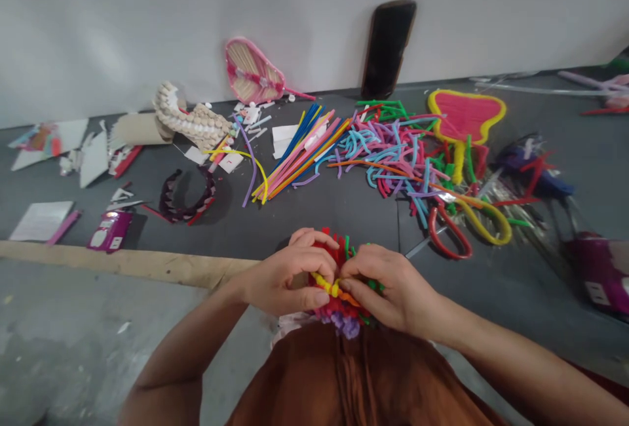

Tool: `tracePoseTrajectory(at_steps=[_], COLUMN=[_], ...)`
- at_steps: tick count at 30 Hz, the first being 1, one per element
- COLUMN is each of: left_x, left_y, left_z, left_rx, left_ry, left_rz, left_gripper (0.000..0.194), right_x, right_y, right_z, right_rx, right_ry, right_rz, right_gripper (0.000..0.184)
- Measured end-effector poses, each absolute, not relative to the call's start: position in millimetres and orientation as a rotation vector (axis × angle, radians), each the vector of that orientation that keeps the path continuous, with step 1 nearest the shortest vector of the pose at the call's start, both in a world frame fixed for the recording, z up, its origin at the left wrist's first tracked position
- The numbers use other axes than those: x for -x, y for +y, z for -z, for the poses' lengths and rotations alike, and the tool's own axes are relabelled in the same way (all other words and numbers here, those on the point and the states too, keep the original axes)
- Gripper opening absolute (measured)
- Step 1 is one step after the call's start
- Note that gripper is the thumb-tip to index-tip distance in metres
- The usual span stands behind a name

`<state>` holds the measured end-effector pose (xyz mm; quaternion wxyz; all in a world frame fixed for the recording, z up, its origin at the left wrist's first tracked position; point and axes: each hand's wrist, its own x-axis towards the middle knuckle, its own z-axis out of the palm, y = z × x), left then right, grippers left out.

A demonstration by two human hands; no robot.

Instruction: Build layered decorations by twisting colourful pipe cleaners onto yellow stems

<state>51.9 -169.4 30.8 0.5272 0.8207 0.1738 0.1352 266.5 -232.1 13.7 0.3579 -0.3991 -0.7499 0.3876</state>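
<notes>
Close to my body, at the table's front edge, is a colourful piece made of fuzzy pipe cleaners [350, 328], with red, green, orange and purple tufts. A short yellow pipe cleaner [324, 284] runs across its middle. My left hand [292, 275] is closed on the piece from the left, thumb and index finger around the yellow part. From the other side my right hand [393, 285] pinches near the yellow part's right end. The fingers hide much of the piece.
Beyond my hands lies a pile of loose pipe cleaners [383, 151], beside straight ones [299, 154]. Scissors [449, 232] with red and yellow handles lie to the right. A phone [388, 49] leans on the wall. A dark braided band [187, 196] and purple packet [111, 229] are left.
</notes>
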Motion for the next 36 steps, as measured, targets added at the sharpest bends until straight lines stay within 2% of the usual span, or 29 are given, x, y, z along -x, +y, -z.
tracePoseTrajectory(at_steps=[3,10,17,27,32,36], left_x=[-52,-52,-52,-52,-51,-52], left_y=[-169,-169,-169,-168,-166,-166], left_z=[-32,-36,-36,-36,-33,-32], left_rx=[-1.957,-1.989,-1.981,-1.993,-2.014,-2.029], left_ry=[0.383,0.453,0.465,0.468,0.477,0.456], left_rz=[-0.318,-0.219,-0.206,-0.243,-0.255,-0.272], left_gripper=[0.026,0.018,0.025,0.03,0.034,0.028], right_x=[-268,-266,-263,-259,-266,-270], right_y=[-232,-229,-221,-229,-228,-226], right_z=[-15,-9,-12,-7,-12,-16], right_rx=[1.039,0.969,0.967,1.074,0.955,0.879], right_ry=[-1.938,-1.897,-1.913,-1.863,-1.855,-1.866], right_rz=[-1.027,-1.226,-1.329,-1.221,-1.28,-1.332], right_gripper=[0.014,0.014,0.014,0.012,0.015,0.01])
